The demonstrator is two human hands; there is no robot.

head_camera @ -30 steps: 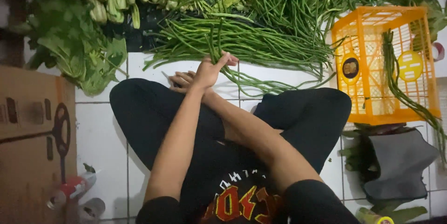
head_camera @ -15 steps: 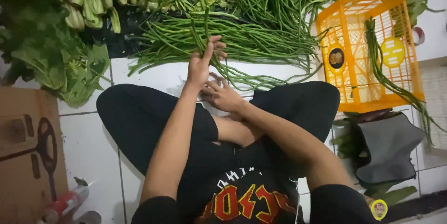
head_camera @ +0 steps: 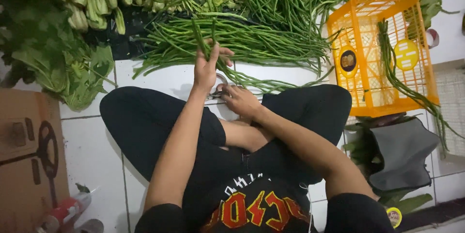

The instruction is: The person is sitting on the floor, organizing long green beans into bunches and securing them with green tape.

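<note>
Hands at the edge of the long-bean pile

Right hand (head_camera: 240, 100) sits curled low on the white tile floor (head_camera: 97, 160) between the knees, its grip unclear; just beyond, left hand (head_camera: 207, 66) closes around long beans (head_camera: 252, 39) at the heap's near edge. Orange crate (head_camera: 382, 54) hems the right side, leafy greens (head_camera: 58, 63) the left.

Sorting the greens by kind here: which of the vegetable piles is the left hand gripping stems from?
The long beans, thin green strands straight ahead; the left hand lifts a few. The leafy piles lie untouched.
</note>
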